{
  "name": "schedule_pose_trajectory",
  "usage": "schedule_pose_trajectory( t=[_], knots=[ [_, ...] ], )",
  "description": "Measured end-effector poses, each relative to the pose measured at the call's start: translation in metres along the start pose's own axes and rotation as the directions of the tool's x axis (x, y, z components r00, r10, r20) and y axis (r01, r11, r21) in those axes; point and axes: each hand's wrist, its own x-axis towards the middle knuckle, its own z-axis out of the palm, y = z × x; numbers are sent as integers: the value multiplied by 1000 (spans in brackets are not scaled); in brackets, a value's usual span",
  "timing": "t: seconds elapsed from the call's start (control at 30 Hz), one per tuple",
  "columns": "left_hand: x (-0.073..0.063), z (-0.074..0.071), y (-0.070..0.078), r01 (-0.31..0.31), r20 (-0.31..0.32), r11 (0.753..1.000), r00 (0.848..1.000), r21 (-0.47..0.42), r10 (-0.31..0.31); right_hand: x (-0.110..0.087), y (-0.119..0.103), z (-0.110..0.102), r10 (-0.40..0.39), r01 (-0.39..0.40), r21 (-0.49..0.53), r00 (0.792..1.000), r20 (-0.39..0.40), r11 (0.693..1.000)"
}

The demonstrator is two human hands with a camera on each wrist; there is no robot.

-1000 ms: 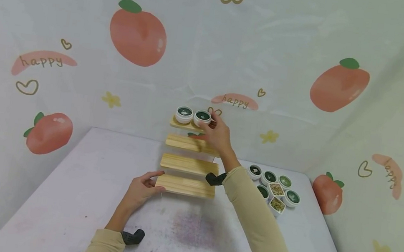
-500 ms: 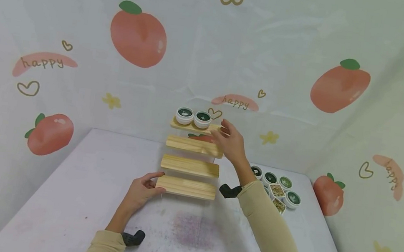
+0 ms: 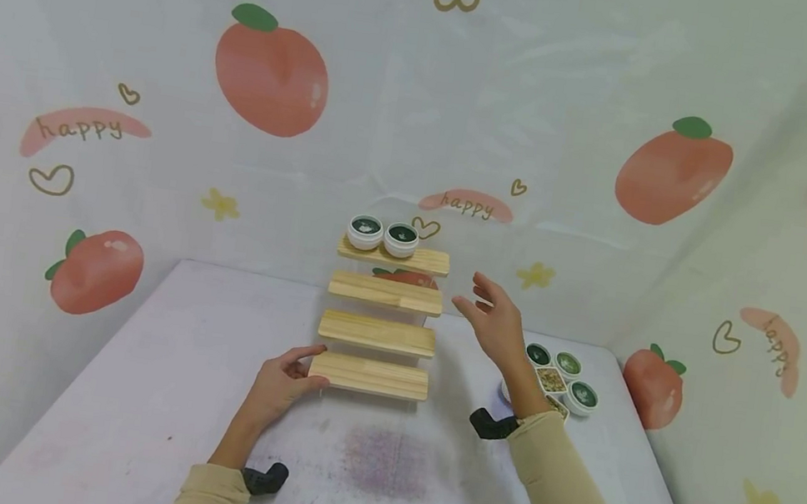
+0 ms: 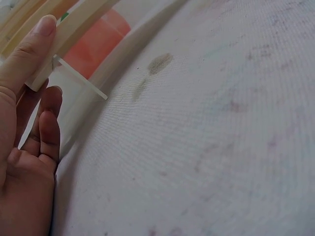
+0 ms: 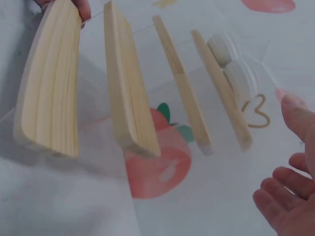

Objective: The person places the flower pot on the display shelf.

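Observation:
A stepped display rack (image 3: 378, 333) with light wooden shelves on clear supports stands mid-table in the head view. Two small round white pots with dark green tops, a left pot (image 3: 365, 232) and a right pot (image 3: 401, 239), sit side by side at the left of its top shelf. My left hand (image 3: 279, 384) holds the left end of the lowest shelf, its thumb (image 4: 32, 49) on top in the left wrist view and its other fingers below. To the rack's right my right hand (image 3: 499, 324) is in the air, fingers loosely spread around nothing.
At the table's right, partly behind my right forearm, several more pots (image 3: 583, 398) are grouped with a square dish (image 3: 551, 379) of pale bits. A white curtain (image 3: 606, 75) printed with fruit closes off the back and sides.
My right hand has left the right pot on the top shelf and moved right and down, away from the rack. My left hand stays on the lowest shelf.

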Motion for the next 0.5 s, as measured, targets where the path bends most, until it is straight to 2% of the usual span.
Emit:
schedule_pose_trajectory(
  t=[0.33,0.5],
  knots=[
    [3,1,-2,23,23,999,999,28,-24,-34,29,-43,40,-43,-50,996,-76,998],
    [3,1,-4,12,24,1000,1000,4,-12,-50,44,-58,70,-78,-80,993,-97,994]
  ],
)
